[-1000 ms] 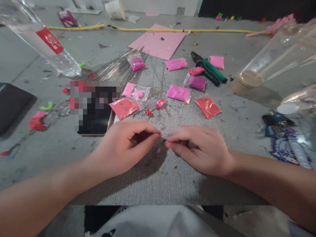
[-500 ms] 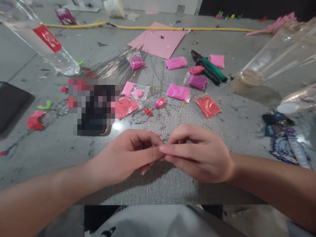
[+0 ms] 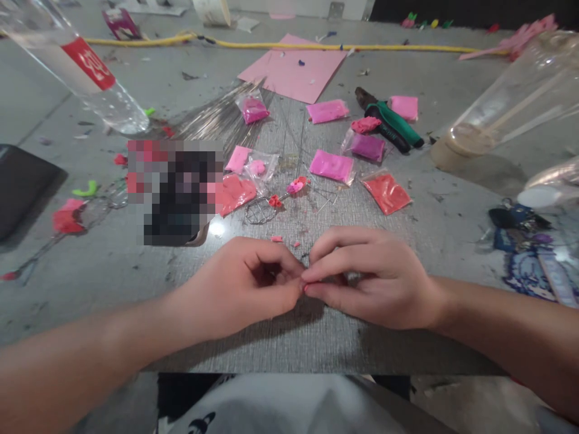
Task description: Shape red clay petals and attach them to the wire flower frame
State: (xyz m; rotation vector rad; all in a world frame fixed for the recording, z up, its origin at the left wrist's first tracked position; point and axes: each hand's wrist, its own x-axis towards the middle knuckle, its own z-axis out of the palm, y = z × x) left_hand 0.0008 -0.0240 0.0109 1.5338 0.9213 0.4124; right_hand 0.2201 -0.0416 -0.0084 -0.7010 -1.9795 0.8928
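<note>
Left hand (image 3: pixel 242 292), right hand (image 3: pixel 380 280) newly together, fingers (image 3: pixel 332 295) tight on red bit (image 3: pixel 306 288), packets (image 3: pixel 332 167) ahead.

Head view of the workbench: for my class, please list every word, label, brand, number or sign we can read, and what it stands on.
None can be read with certainty.
Red label on the bottle: white characters, partly cut off and unclear.
Pliers: pale marks on a black grip, too small.
Pale strip at far right: possible lettering, blurred.
Purple pack: whitish mark, too blurred.
</note>
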